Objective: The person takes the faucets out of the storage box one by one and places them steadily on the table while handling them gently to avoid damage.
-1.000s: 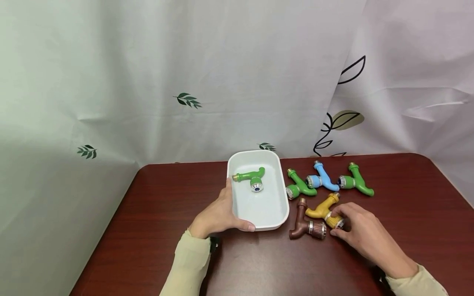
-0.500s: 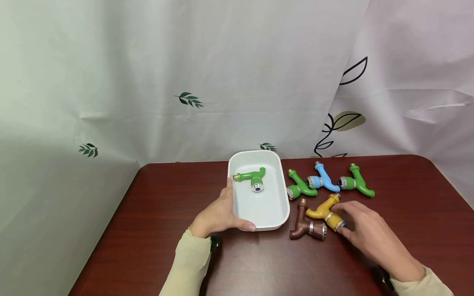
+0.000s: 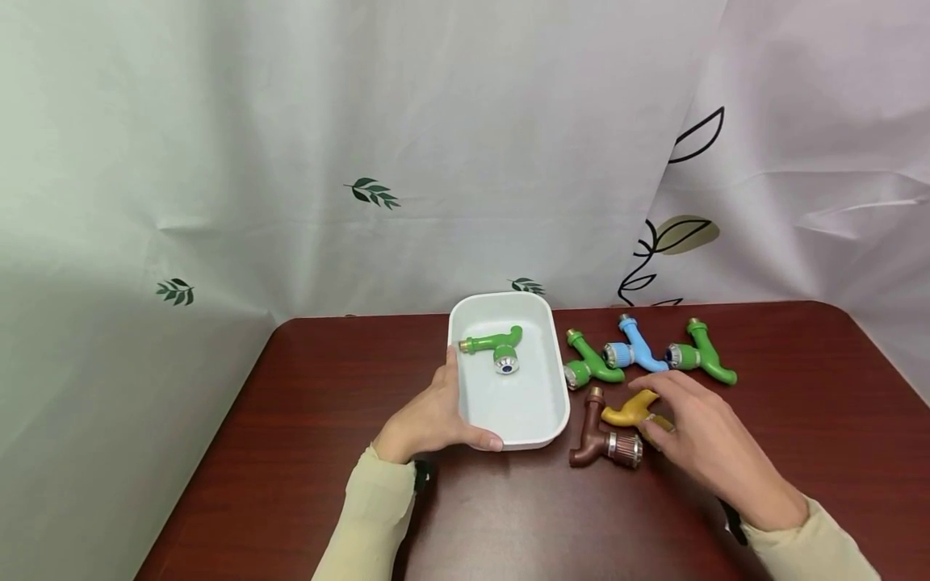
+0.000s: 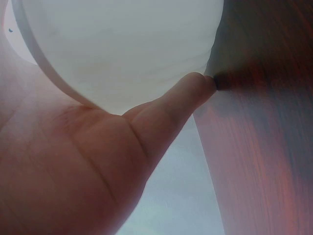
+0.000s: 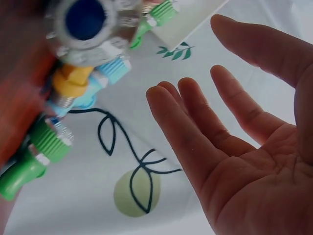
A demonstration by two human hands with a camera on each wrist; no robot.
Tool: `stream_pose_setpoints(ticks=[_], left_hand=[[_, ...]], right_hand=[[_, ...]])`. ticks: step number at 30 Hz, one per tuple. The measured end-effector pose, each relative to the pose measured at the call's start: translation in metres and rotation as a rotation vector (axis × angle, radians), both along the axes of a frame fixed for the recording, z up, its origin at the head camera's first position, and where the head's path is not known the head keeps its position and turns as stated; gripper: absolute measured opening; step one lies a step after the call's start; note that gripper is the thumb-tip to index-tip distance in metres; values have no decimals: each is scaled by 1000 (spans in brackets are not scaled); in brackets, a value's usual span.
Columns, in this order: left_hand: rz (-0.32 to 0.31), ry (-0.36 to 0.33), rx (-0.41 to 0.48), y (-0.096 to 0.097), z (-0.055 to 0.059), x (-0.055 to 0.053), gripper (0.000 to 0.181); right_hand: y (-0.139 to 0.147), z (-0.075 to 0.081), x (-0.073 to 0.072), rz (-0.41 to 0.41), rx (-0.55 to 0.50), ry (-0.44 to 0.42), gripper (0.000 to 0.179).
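Observation:
My left hand holds a white tray by its near left corner, the thumb along the front wall and the fingers along the left wall. Inside the tray lies a green tap. My right hand is over a yellow tap, hiding part of its knob end. In the right wrist view, the right hand's fingers are spread with nothing between them, and a silver knob with a blue centre looms close by. A brown tap lies left of the yellow one.
Behind the yellow tap lie a green tap, a light blue tap and another green tap. The dark red-brown table ends at a pale curtain with leaf prints.
My right hand has let go of the yellow tap's knob end and moved slightly left and away from me, over the tap. My left hand and the tray stay in place.

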State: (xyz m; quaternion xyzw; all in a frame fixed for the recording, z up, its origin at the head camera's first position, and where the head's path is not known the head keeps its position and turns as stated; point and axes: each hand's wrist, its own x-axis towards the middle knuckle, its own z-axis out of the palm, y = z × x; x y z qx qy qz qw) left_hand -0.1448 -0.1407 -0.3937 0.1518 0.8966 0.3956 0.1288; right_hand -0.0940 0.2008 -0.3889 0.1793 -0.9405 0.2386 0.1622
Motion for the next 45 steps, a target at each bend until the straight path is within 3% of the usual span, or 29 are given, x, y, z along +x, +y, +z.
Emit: stream_pose_setpoints(ticks=[5, 11, 22, 32, 45], left_hand=[[-9, 19, -6, 1, 0, -2, 155], [-15, 21, 0, 1, 1, -2, 154], [-14, 16, -5, 1, 1, -4, 154], [-12, 7, -10, 0, -1, -3, 150], [-24, 21, 14, 0, -1, -2, 148]], right_hand=[[-14, 12, -6, 15, -12, -74, 40], [-34, 19, -13, 44, -26, -73, 39], [-71, 19, -22, 55, -48, -177, 47], [-104, 9, -25, 90, -76, -124, 46], [-124, -8, -35, 136, -112, -57, 50]])
